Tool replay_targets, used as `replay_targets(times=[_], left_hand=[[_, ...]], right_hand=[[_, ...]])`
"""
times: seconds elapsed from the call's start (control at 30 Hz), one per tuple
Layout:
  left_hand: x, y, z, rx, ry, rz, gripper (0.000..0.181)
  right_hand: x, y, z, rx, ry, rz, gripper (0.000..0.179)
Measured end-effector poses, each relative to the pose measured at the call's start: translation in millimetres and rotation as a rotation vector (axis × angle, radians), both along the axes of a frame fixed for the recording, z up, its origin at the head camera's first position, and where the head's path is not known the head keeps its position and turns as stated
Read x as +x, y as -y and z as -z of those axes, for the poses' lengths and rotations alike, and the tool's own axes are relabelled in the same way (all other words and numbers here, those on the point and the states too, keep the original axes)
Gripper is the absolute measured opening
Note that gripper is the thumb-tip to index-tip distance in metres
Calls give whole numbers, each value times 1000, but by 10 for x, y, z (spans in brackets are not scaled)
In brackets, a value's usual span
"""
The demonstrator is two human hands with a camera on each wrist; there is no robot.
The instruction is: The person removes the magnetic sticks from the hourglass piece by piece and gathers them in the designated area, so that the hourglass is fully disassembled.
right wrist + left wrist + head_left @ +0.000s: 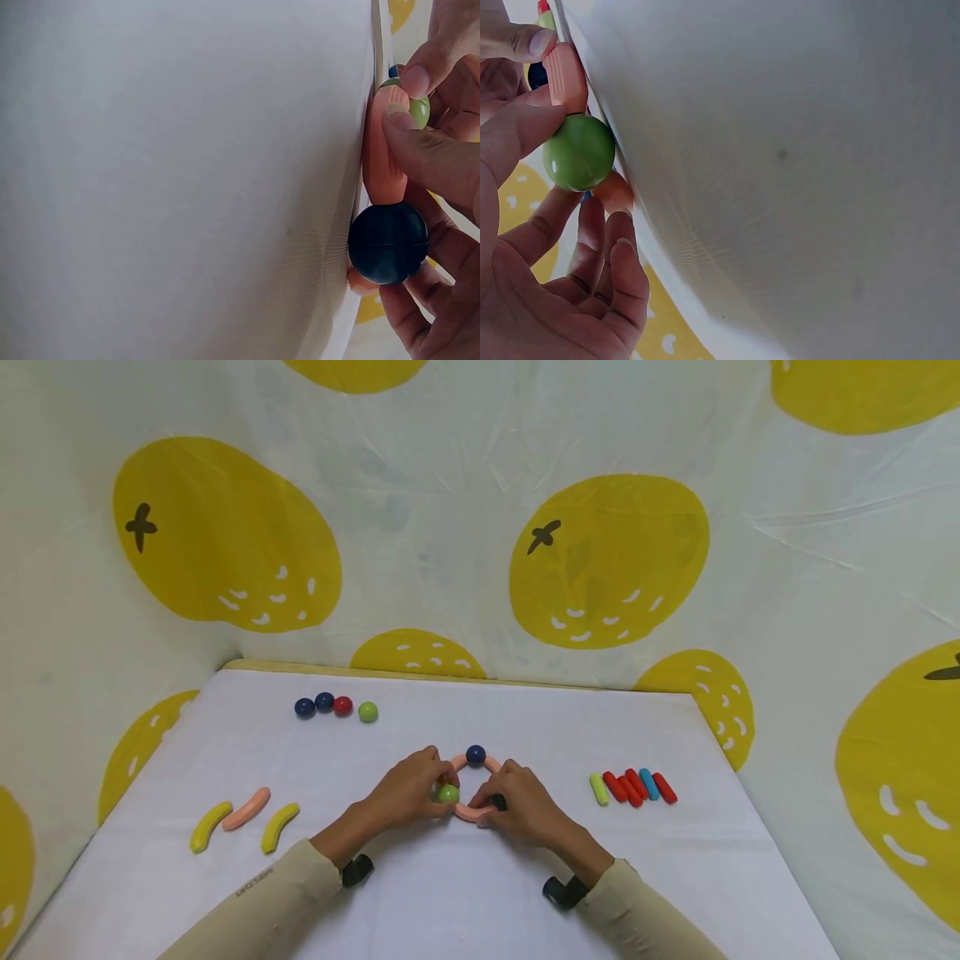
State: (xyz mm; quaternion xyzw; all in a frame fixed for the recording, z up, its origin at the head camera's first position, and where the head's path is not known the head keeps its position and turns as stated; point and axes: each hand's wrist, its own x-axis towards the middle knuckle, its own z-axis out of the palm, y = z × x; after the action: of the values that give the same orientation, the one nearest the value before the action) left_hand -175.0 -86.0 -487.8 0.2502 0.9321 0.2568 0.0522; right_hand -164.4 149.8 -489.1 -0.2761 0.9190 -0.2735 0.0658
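A ring of pink curved sticks (471, 814) joined by balls lies on the white table. A dark blue ball (476, 755) sits at its far side. My left hand (415, 787) holds the green ball (579, 153) on the ring's left, thumb on one side and fingertips on the other. With thumb and finger, my right hand (523, 806) pinches the near pink curved stick (384, 150). Its other fingers lie round a second dark blue ball (388, 243) at the ring's right, partly hidden in the head view. Both pink side sticks are partly covered by the hands.
At the back left, two dark blue balls (304, 708), a red ball (342, 706) and a green ball (367, 712) stand in a row. Two yellow curved sticks (280, 827) and a pink one (247, 809) lie left. Several short coloured sticks (633, 787) lie right.
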Motion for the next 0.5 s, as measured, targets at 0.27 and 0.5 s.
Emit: replay_targets(times=[0.27,0.5], left_hand=[[-15,-26,26,-22,-54,-3,23],[-68,12,40,-78,-90,-63,25]], right_hand=[[-3,-23,-3,3,1,-11,19],[15,-54,13,-5,16,-22,22]])
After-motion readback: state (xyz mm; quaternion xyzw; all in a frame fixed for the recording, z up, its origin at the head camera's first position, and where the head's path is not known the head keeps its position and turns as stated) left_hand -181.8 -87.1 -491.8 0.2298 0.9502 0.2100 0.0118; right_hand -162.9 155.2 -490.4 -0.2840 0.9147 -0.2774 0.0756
